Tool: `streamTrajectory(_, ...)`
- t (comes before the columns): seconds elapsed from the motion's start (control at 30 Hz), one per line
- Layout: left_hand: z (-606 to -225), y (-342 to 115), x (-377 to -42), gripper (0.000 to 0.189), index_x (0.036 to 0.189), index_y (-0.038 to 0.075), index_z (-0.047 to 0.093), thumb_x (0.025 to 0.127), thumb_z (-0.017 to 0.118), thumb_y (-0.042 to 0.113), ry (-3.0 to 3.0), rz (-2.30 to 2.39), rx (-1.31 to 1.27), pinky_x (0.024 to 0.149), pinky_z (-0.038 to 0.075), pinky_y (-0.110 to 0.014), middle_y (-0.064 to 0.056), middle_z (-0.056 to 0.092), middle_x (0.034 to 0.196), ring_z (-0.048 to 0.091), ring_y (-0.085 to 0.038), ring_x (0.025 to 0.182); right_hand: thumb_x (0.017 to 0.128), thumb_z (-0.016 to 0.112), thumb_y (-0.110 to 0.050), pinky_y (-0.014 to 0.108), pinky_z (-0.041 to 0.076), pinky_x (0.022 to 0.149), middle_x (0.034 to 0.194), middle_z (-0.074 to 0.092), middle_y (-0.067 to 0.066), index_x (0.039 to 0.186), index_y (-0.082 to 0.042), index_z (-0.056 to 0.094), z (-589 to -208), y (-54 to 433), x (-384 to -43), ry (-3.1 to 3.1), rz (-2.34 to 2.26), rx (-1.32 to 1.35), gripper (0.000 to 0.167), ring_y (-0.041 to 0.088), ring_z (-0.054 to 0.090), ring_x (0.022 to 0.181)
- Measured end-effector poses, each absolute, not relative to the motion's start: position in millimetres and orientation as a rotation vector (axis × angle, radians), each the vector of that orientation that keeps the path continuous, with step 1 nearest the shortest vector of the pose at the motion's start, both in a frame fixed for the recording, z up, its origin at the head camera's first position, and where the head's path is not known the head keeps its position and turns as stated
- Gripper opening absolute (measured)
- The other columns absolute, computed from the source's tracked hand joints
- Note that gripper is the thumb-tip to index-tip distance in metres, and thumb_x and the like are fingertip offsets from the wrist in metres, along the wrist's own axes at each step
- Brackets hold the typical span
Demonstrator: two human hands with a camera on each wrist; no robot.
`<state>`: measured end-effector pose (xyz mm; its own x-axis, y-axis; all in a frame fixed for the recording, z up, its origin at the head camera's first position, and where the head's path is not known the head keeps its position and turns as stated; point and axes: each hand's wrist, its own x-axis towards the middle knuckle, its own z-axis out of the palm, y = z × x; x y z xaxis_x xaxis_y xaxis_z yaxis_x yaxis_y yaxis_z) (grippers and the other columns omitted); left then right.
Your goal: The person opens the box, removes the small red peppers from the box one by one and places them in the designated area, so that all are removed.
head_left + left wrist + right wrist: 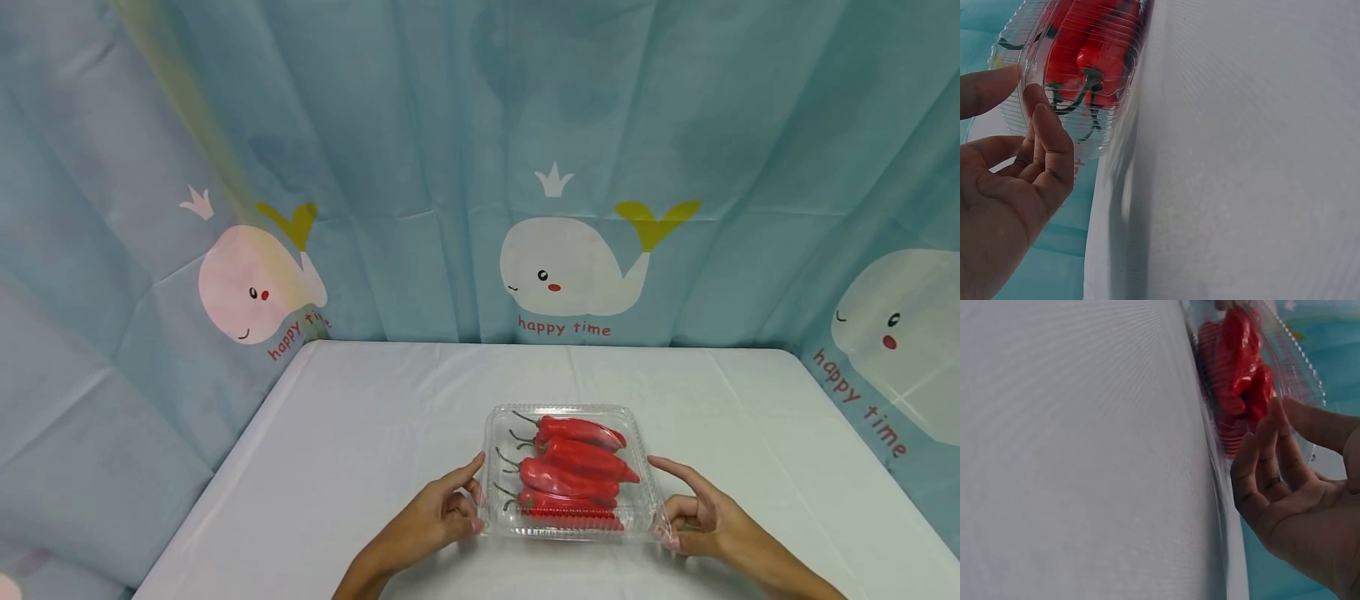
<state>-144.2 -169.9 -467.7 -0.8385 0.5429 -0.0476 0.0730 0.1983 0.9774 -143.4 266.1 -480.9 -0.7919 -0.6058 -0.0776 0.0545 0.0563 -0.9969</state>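
A clear plastic clamshell box (637,508) with ribbed walls holds several red peppers (573,479). The peppers lie side by side, their green stems toward the left. My left hand (431,521) pinches the box's left edge near its front corner; in the left wrist view the thumb and fingertips (1038,97) meet at the rim. On the opposite side my right hand (712,517) pinches the rim by the front right corner, its index finger stretched along the side. In the right wrist view, thumb and fingertips close on the clear edge, beside the peppers (1238,356).
A white cloth (375,417) covers the table under the box. Behind it and along the sides hangs a blue curtain (420,167) printed with whales and "happy time" lettering. The table's back edge meets the curtain.
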Motion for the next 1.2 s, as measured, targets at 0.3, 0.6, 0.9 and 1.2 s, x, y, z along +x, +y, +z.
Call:
streamTrajectory(0.3,-468.3,-169.9,-143.9,0.084,0.166,-0.002,0.024,0.097,0.071,0.003,2.102,1.685,0.591,0.073,0.049,-0.017,-0.020,0.052,0.118,0.058,-0.003,0.083,0.099,0.059,0.009,0.032,0.058,0.071,0.099,0.069,0.010,0.168,-0.015,0.010,-480.0,264.0,-142.7,1.852,-1.808,-0.566,0.088,0.009,0.066,0.082)
streamTrajectory(0.6,-467.7,-169.0,-142.8,0.084,0.167,-0.001,0.024,0.097,0.071,0.005,2.117,1.675,0.569,0.072,0.049,-0.018,-0.017,0.052,0.117,0.058,-0.004,0.083,0.095,0.061,0.010,0.032,0.052,0.064,0.095,0.069,0.004,0.166,-0.011,0.013,-481.8,262.4,-143.3,1.900,-1.810,-0.571,0.089,0.010,0.054,0.074)
streamTrajectory(0.9,-467.9,-168.7,-143.3,0.084,0.167,-0.001,0.024,0.097,0.070,0.004,2.122,1.675,0.567,0.074,0.051,-0.019,-0.018,0.051,0.118,0.059,-0.005,0.085,0.097,0.063,0.010,0.031,0.056,0.067,0.098,0.072,0.011,0.166,-0.004,0.013,-485.2,264.1,-144.8,1.866,-1.830,-0.655,0.086,0.008,0.058,0.075)
streamTrajectory(1.2,-467.7,-169.9,-143.7,0.085,0.167,-0.001,0.023,0.097,0.070,0.006,2.113,1.677,0.566,0.075,0.051,-0.019,-0.017,0.052,0.117,0.060,-0.006,0.085,0.101,0.060,0.008,0.034,0.058,0.068,0.102,0.072,0.012,0.167,-0.007,0.009,-482.2,265.3,-144.4,1.820,-1.808,-0.674,0.085,0.014,0.068,0.081)
